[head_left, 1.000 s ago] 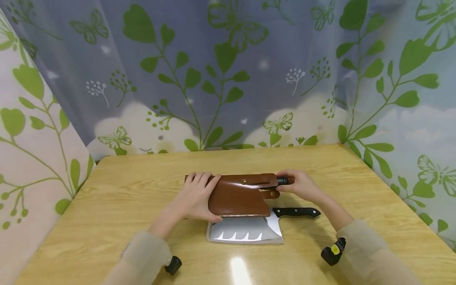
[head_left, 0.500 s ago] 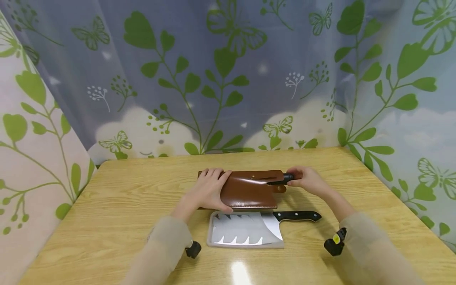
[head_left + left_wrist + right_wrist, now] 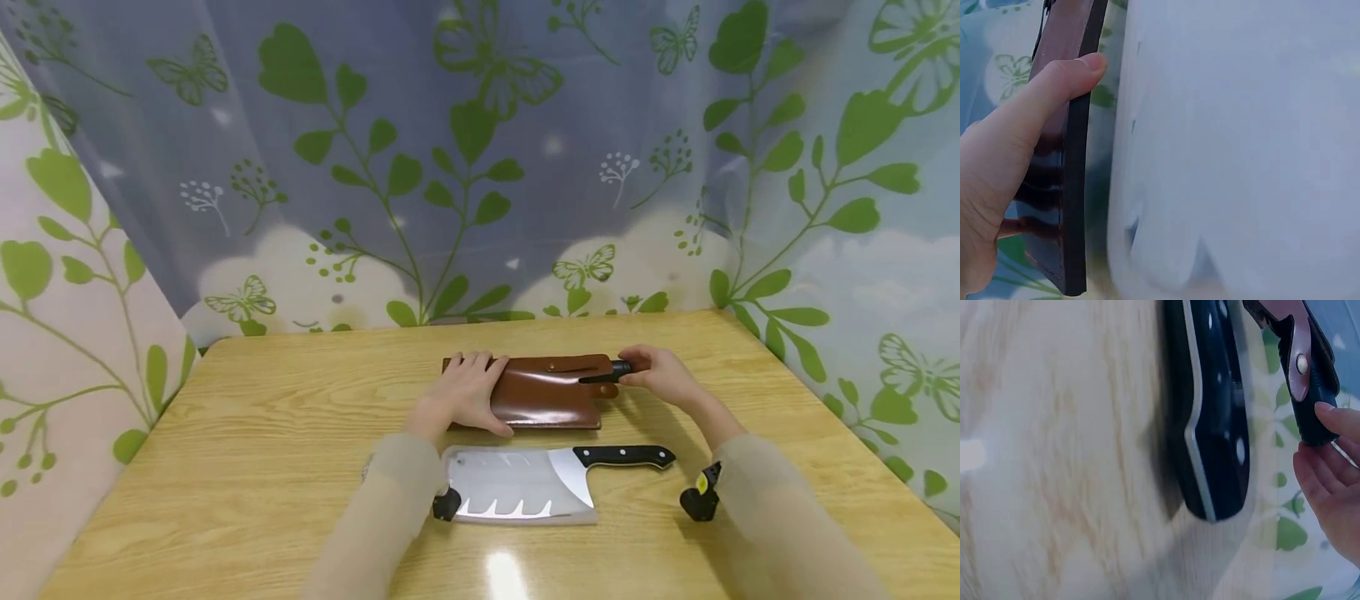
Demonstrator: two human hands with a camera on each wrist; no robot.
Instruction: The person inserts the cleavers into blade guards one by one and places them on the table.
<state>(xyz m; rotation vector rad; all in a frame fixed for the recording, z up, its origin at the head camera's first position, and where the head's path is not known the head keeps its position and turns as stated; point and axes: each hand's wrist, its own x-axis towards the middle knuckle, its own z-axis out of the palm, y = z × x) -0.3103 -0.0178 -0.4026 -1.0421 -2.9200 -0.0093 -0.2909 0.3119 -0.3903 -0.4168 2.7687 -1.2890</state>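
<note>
In the head view my left hand (image 3: 468, 396) lies across the left part of a brown leather knife sheath (image 3: 551, 402), thumb on its near edge and fingers over the far edge. A black handle (image 3: 620, 372) sticks out of the sheath's right end, and my right hand (image 3: 663, 379) pinches its tip. Whatever blade lies inside is hidden. Nearer to me rests a cleaver (image 3: 517, 485) with a black riveted handle (image 3: 624, 456), its blade in a translucent cover. The right wrist view shows a strap with a snap button (image 3: 1302, 364) beside the held handle.
Both knives are on a light wooden table (image 3: 285, 433). Patterned curtains (image 3: 480, 167) with leaves and butterflies hang behind the table and at its sides. A black wrist camera (image 3: 447, 503) on my left sleeve overlaps the left edge of the cleaver's cover.
Both hands have carried the sheath to the right and away from me. The cleaver's upper blade, earlier partly covered by the sheath, now shows. The cleaver stays in place.
</note>
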